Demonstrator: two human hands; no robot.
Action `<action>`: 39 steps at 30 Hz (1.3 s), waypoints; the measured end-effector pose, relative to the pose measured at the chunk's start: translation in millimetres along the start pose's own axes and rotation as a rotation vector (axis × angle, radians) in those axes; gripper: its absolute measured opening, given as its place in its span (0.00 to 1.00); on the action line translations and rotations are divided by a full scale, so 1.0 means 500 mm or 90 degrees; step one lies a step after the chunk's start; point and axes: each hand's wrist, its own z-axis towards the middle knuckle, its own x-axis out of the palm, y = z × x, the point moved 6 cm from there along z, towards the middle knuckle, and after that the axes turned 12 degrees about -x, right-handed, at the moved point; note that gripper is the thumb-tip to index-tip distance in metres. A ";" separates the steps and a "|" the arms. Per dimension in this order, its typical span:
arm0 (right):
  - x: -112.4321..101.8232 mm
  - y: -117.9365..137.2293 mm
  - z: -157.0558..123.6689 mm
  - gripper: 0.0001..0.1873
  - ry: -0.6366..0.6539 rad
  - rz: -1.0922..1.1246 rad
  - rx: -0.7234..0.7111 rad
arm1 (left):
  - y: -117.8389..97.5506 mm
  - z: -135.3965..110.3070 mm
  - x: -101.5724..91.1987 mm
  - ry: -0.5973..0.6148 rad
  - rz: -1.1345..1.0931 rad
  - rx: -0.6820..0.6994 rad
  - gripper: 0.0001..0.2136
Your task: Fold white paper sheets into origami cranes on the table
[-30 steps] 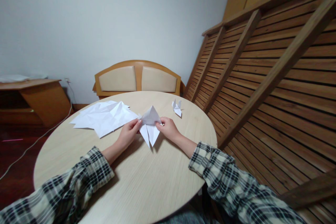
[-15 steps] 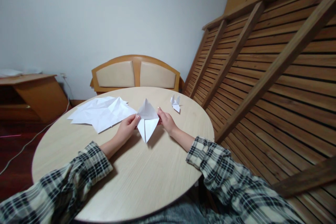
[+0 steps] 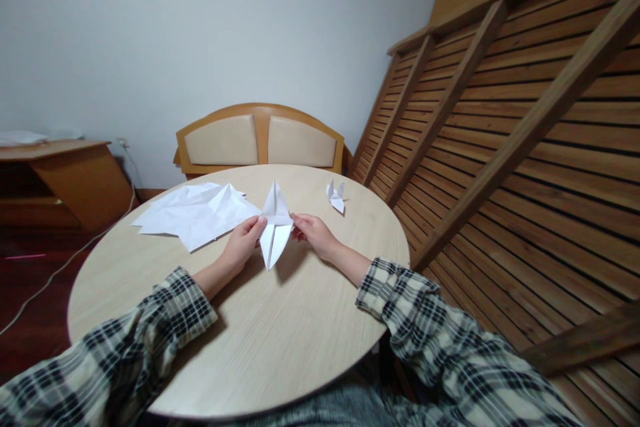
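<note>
A white folded paper [image 3: 276, 240], diamond-shaped with a split lower half, is held up over the table between both hands. My left hand [image 3: 246, 240] pinches its left corner, thumb on top. On the opposite corner, my right hand [image 3: 315, 235] is closed with thumb and fingers together. The fingers behind the paper are partly hidden. Left of the hands lie several creased white paper sheets [image 3: 195, 213], overlapping. A small origami figure [image 3: 337, 197] with two upright points stands at the far right of the table.
The round pale wooden table [image 3: 260, 340] fills the middle. Behind it stands a padded headboard [image 3: 220, 141] against the wall. A slatted wooden panel [image 3: 500, 147] leans along the right side. At the left are a wooden desk [image 3: 85, 180] and a white cable [image 3: 65, 260].
The folded paper has narrowed, its upper point now creased down the middle and its side corners drawn inward. My right hand has moved left with its corner.
</note>
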 end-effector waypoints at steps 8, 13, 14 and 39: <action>-0.001 0.005 0.002 0.24 0.014 -0.051 -0.019 | -0.023 -0.018 0.017 0.033 0.034 0.023 0.16; -0.004 -0.002 0.003 0.22 0.010 -0.072 -0.023 | -0.031 -0.025 0.022 0.043 0.064 0.036 0.16; -0.005 -0.004 0.003 0.22 0.008 -0.076 -0.020 | -0.031 -0.026 0.023 0.048 0.065 0.038 0.16; -0.027 0.004 0.013 0.11 -0.055 -0.245 -0.150 | -0.012 -0.011 0.027 0.062 0.222 0.114 0.15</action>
